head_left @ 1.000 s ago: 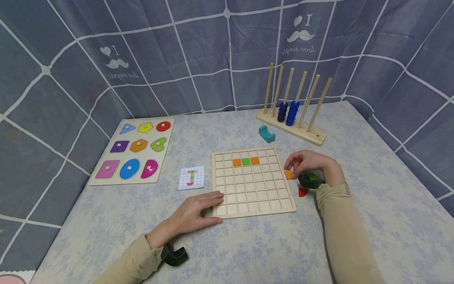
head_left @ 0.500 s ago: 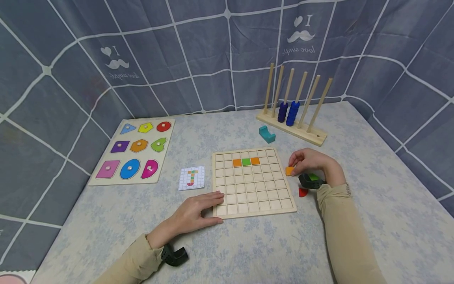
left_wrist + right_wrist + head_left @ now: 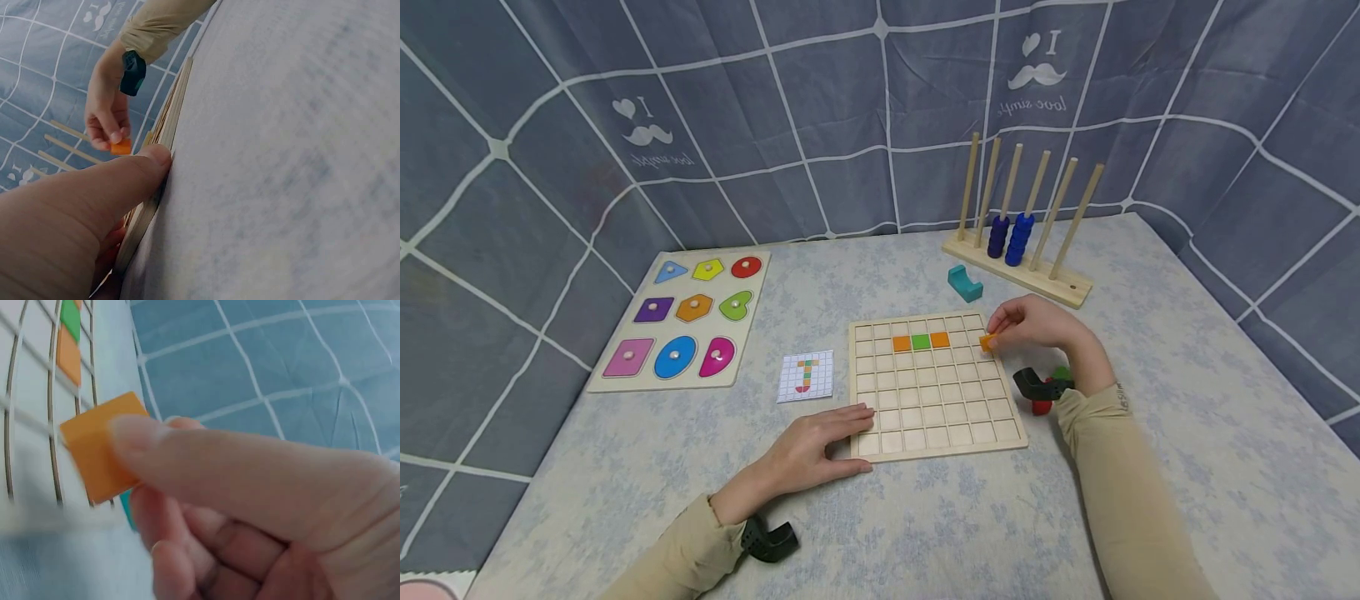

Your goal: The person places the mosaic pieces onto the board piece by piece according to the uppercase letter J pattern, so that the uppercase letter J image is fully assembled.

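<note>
Up from the counter [image 3: 925,517] and over to the right edge of the board [image 3: 917,417], one orange tile [image 3: 988,342] has been brought by the right hand [image 3: 1037,321], while the left hand [image 3: 812,446] has been kept in its spot. The right hand's grip is clamped on that tile, which is pinched and tipped, most likely so its corners are left free. The left hand's grip is not closed: its fingers are laid straight on the board's left side, likely so the board is kept from sliding.

Three tiles are set in a row in the board: two orange squares [image 3: 940,340] with one green square [image 3: 921,342] between them. One card [image 3: 816,392] is placed left of the board, perhaps so it can be seen easily. One red piece [image 3: 1041,407] and some green [image 3: 1063,373] are seen by the right wrist, partly hidden, so they cannot be counted surely. One teal block [image 3: 965,283] is left near one rack [image 3: 1052,287], where six rods [image 3: 1036,183] are stood up and rings [image 3: 1018,240] are stacked on two, perhaps so they cannot roll off. Nine shapes [image 3: 693,307] are set in one puzzle board [image 3: 658,327], three to a row, with knobs [image 3: 735,304] likely made for pinching.
</note>
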Motion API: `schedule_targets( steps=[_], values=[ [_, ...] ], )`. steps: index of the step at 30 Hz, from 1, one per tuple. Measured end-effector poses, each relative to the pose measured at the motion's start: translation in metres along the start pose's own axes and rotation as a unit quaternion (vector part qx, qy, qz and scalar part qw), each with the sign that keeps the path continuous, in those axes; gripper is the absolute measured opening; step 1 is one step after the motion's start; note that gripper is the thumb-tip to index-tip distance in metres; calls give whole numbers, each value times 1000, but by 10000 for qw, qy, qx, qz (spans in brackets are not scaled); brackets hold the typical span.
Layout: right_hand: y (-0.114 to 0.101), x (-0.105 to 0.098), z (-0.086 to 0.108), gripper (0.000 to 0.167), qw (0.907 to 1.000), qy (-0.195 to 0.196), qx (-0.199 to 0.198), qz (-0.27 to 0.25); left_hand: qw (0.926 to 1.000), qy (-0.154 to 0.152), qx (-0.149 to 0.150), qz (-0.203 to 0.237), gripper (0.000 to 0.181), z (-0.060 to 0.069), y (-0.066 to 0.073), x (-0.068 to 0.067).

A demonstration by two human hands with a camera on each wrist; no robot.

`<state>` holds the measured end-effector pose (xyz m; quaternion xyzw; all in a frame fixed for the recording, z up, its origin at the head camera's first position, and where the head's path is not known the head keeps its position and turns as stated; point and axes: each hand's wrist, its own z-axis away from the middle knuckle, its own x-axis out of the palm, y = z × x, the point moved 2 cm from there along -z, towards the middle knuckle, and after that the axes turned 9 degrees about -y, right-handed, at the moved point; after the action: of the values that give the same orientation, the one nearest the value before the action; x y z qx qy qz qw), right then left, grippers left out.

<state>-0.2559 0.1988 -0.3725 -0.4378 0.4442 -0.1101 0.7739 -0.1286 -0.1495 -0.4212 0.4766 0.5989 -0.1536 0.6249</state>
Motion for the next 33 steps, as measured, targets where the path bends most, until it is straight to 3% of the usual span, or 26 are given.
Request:
schedule_targets(
  steps=[11,26,33],
  values=[
    [-37,30,-30,17,9973,413,-547,280,10000,60,-17,14,56,0,-1,1],
    [-44,65,-50,12,9953,224,-241,914,9999,35,-61,83,57,1,-2,0],
    [-48,62,-45,30,9944,470,-148,935,9999,18,-82,92,57,1,-1,0]
  ],
)
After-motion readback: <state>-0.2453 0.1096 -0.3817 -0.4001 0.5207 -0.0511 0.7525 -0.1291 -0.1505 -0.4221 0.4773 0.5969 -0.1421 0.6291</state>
